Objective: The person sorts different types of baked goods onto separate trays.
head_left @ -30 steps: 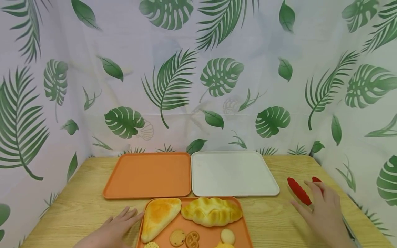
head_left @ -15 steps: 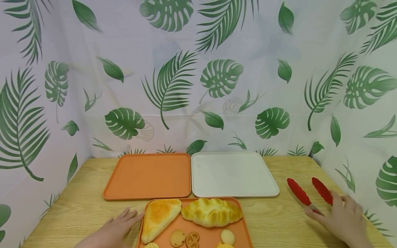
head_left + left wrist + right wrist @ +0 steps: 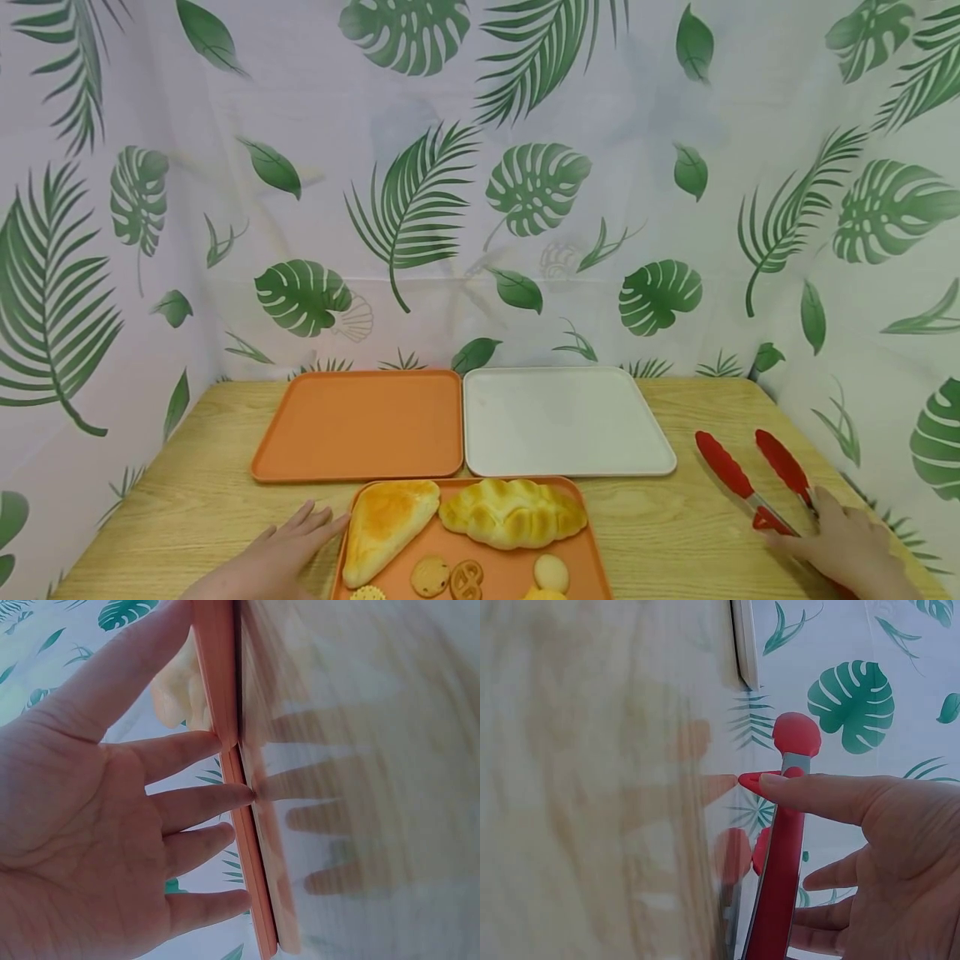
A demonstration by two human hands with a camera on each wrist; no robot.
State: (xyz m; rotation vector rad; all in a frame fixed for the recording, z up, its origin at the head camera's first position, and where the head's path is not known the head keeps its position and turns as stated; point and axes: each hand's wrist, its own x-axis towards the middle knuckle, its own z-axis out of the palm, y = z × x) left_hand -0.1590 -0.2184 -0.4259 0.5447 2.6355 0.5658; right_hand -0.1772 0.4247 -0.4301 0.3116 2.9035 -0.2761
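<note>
Plainly, the right grip is resting at the tongs, towards three o'clock from the loaded tray; its thumb is lying across one arm and its fingers partly behind. Whether it is actually clasping them, I cannot tell. The tongs' arms are standing apart, handles facing the person, presumably for easy taking. Their blunt red heads are looking rubbery, the arms showing metal. The left grip is lying at nine o'clock, fingers spread, holding nothing, touching the tray's edge, perhaps steadying it. That smooth orange tray is carrying a browned triangular bread at eleven o'clock, a ridged loaf at one and, nearer the person, a speckled cookie, a looped pretzel and a pale rounded piece. Beyond, a second orange tray is lying at eleven o'clock and a white tray at one, probably keeping two surfaces distinct. The counter is showing wood grain; a creased leaf-printed cloth is hanging behind.
</note>
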